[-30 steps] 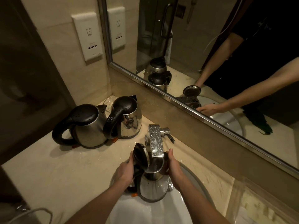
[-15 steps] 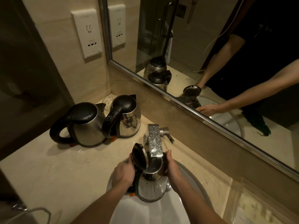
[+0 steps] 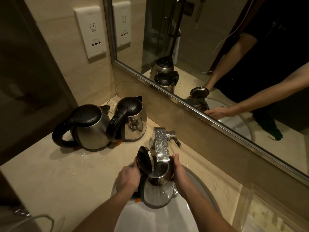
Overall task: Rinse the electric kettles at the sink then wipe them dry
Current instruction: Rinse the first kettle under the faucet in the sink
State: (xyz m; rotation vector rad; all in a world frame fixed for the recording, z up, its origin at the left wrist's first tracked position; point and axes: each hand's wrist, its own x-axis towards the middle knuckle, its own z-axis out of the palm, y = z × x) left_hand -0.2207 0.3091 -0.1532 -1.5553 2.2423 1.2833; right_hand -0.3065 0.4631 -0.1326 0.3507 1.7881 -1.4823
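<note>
A steel kettle (image 3: 157, 193) stands upright over the white sink (image 3: 150, 218), its black lid (image 3: 144, 159) flipped open and its mouth under the chrome faucet spout (image 3: 160, 144). My left hand (image 3: 129, 177) grips its black handle on the left. My right hand (image 3: 179, 174) is pressed against the kettle's right side near the rim. Two more steel kettles with shut black lids stand on the counter at the back left, one nearer (image 3: 88, 128) and one by the mirror (image 3: 132, 121), both beaded with water.
The beige stone counter (image 3: 58, 178) surrounds the sink. A large mirror (image 3: 217, 56) runs along the back wall behind the faucet. A white socket plate (image 3: 91, 32) sits on the left wall. A curved rail (image 3: 38, 220) shows at the bottom left.
Both hands and the kettle stay under the spout; they have shifted only slightly in the view.
</note>
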